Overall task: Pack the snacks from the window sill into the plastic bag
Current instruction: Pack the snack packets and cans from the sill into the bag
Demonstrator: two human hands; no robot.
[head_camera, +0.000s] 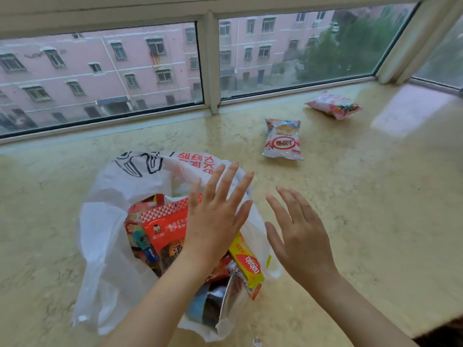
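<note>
A white plastic bag (pixel 110 236) with red and black print lies open on the marble window sill (pixel 350 221), holding several snack packs, among them a red pouch (pixel 165 229) and a yellow wafer pack (pixel 246 264). My left hand (pixel 216 216) hovers over the bag's mouth, fingers straight and spread, holding nothing. My right hand (pixel 298 234) is just right of the bag, also flat and empty. Two snacks lie loose on the sill: a white packet with a red label (pixel 283 140) beyond the hands, and a pink packet (pixel 334 105) farther back right.
The window frame (pixel 210 71) and glass run along the far edge of the sill, with a corner post at the right. A small scrap (pixel 256 341) lies at the near edge. A dark patch shows at the bottom right corner.
</note>
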